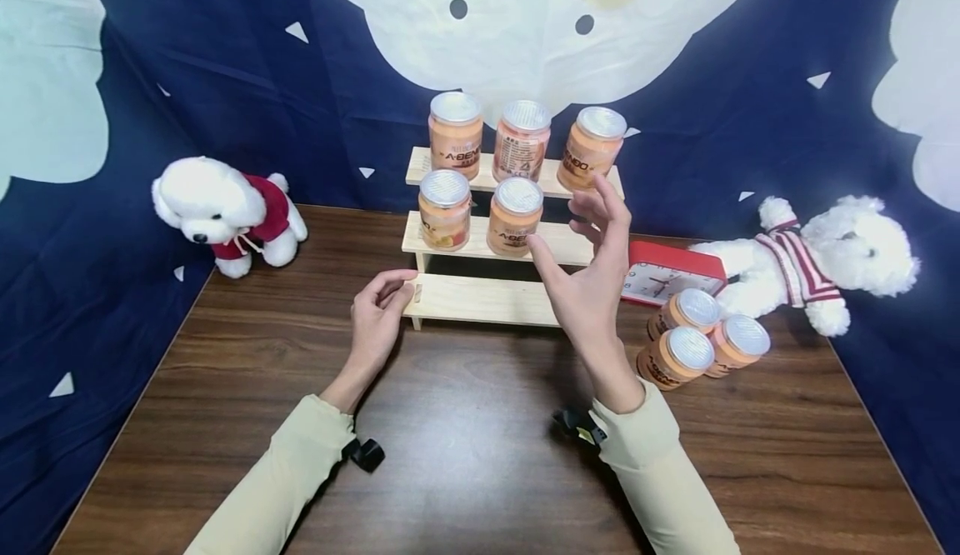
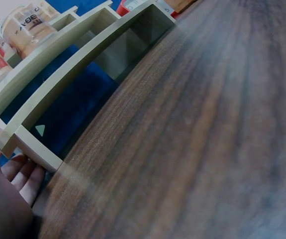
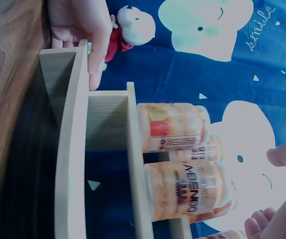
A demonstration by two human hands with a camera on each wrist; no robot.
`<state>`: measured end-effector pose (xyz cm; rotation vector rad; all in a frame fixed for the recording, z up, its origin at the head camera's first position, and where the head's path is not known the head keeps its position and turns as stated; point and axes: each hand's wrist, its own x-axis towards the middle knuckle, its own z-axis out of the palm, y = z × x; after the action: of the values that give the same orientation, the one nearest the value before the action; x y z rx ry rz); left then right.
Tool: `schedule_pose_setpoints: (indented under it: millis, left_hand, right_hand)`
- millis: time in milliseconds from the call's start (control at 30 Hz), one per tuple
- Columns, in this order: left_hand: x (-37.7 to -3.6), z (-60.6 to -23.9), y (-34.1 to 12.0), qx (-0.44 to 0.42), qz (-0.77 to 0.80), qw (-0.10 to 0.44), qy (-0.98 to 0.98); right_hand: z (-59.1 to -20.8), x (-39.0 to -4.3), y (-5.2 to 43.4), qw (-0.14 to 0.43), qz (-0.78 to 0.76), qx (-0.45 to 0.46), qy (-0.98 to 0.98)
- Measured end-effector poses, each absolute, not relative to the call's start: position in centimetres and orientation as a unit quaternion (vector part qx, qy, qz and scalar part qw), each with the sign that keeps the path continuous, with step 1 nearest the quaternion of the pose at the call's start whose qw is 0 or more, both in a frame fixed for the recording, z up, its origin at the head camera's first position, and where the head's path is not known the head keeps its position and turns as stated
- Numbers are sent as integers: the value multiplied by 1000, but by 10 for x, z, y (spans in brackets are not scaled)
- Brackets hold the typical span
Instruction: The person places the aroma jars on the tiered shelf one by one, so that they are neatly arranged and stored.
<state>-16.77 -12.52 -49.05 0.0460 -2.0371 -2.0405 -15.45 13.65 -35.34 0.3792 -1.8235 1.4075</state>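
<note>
1. The stepped shelf (image 1: 480, 298) is pale, matt, unpainted wood.
2. The table (image 1: 465, 455) beneath it is dark wood grain with a slight sheen.
3. The jars (image 1: 513, 215) on the shelf have glossy orange labels and ridged silvery lids.
4. The backdrop (image 1: 225, 80) behind the shelf is creased cloth.

The orange silver-lidded jars on the stepped pale wooden rack (image 1: 480, 242) carry labels: the top-left jar (image 1: 454, 135) reads "A-BENDO", and the middle-step right jar (image 3: 187, 189) reads "A-BENDO". The dark blue backdrop cloth (image 3: 262, 35) shows "smile".

Wooden table (image 1: 465, 472): stepped rack (image 1: 480, 301), 3 jars (image 1: 701, 338), clock (image 1: 667, 272), 2 plush dogs (image 1: 225, 213).
</note>
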Motion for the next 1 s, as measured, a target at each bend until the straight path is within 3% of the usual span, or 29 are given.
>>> schedule_pose_setpoints:
  millis: [567,1000]
  left_hand:
    - [-166,-487,-129,33,-698,124,-705]
    - [-167,-488,-125,23,-703,126,-699]
  right_hand:
    - [-337,-123,167,425,583,170,-671]
    - [-364,-93,206,434,567,149,-684]
